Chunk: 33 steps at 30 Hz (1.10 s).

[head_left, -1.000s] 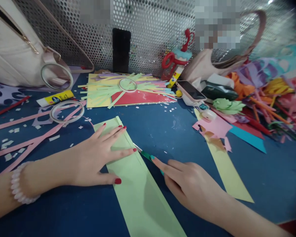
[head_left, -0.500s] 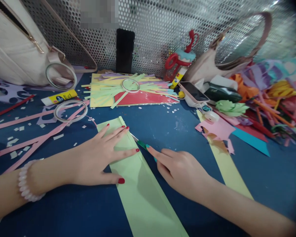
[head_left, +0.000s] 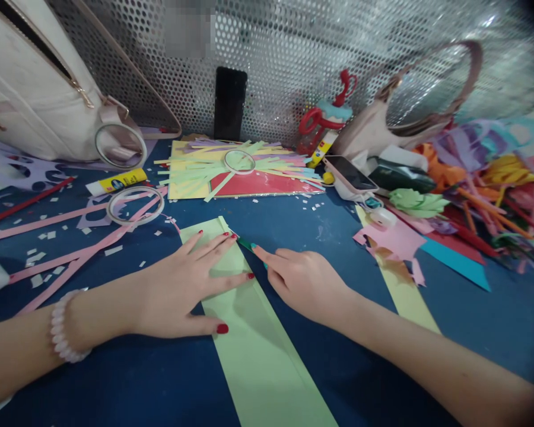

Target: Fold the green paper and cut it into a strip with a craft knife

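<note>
My left hand [head_left: 182, 284] lies flat with its fingers spread on a long sheet of light green paper [head_left: 258, 344], which runs from mid-table to the bottom edge of the view. A narrow folded or cut edge runs along the paper's right side. My right hand [head_left: 305, 281] is closed round a craft knife [head_left: 244, 242] with a green body. Its index finger presses along the top of the knife. The thin blade meets the paper's right edge near its far end, just beyond my left fingertips; the tip is hard to make out.
Tape rolls [head_left: 136, 206], a glue stick [head_left: 116, 181] and paper scraps lie left. At the back are a cream bag [head_left: 31, 83], a phone [head_left: 230, 104] and a card [head_left: 253, 184] with paper strips. Right are a yellow strip [head_left: 404, 290], another phone [head_left: 349, 172] and coloured paper.
My right hand and the craft knife have moved slightly away and left, toward the paper's far end. The left hand stays on the paper. The whole view has shifted slightly.
</note>
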Available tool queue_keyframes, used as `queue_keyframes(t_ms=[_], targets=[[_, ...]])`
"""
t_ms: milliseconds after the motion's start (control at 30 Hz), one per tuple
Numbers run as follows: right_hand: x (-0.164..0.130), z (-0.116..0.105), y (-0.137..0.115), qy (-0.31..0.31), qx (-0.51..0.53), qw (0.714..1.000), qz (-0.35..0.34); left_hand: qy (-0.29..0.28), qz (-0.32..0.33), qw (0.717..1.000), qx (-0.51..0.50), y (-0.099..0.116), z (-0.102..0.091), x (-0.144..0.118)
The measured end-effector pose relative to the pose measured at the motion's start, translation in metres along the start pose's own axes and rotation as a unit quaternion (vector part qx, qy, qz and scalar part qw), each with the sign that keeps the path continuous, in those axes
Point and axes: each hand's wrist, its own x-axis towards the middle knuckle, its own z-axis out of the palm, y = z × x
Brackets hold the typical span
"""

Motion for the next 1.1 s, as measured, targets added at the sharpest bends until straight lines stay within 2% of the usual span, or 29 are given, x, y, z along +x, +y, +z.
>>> queue_keyframes(t_ms=[167, 367, 600, 700, 800, 867, 967, 1033, 1100], targets=[[0.015, -0.001, -0.001, -0.044, -0.005, 0.999, 0.031, 0.007, 0.004, 1.000, 0.011, -0.001, -0.001, 0.000], [0.036, -0.001, 0.001, -0.060, -0.022, 0.996, 0.058, 0.036, 0.020, 0.998, 0.053, 0.002, -0.004, 0.000], [0.029, 0.002, 0.014, -0.043, -0.074, 0.993, 0.077, 0.103, 0.041, 0.988, 0.112, 0.008, -0.008, 0.000], [0.024, 0.002, 0.022, -0.021, -0.111, 0.990, 0.090, 0.123, 0.045, 0.987, 0.094, 0.007, -0.011, 0.000], [0.024, 0.001, 0.027, 0.025, -0.123, 0.989, 0.076, 0.113, 0.029, 0.992, 0.051, 0.006, -0.013, -0.002], [0.023, -0.002, 0.025, 0.060, -0.094, 0.992, 0.052, 0.101, 0.021, 0.994, 0.032, 0.006, -0.014, -0.002], [0.019, -0.008, 0.016, 0.074, 0.026, 0.997, -0.016, 0.107, 0.020, 0.993, 0.034, 0.005, -0.012, -0.002], [0.015, -0.012, 0.008, 0.040, 0.135, 0.988, -0.064, 0.125, 0.024, 0.991, 0.037, 0.002, -0.011, -0.001], [0.012, -0.017, 0.001, -0.013, 0.231, 0.969, -0.085, 0.142, 0.014, 0.989, 0.027, -0.001, -0.012, 0.000]])
